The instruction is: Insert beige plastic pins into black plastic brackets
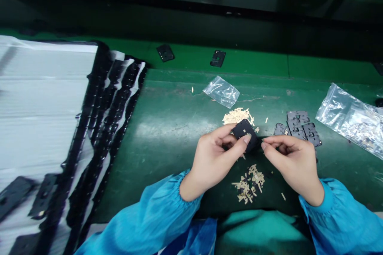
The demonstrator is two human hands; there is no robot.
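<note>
My left hand point(214, 155) grips a flat black plastic plate point(245, 130), tilted, with the thumb on its face and the fingers behind. Close to the plate's right edge, my right hand point(291, 159) is pinched at thumb and forefinger; whatever sits between the tips is too small to make out. Behind the plate lies a heap of small cream strips point(237, 115). Nearer my body is a looser pile of cream and dark bits point(249, 185). Several black plastic parts point(296, 127) lie beyond my right hand.
A small clear zip bag point(222, 91) lies on the green mat, and a larger filled bag point(356, 121) is at the right. Two black parts point(218, 58) rest near the back ledge. Stacked white and black trays point(44, 107) take up the left side, with black parts on top.
</note>
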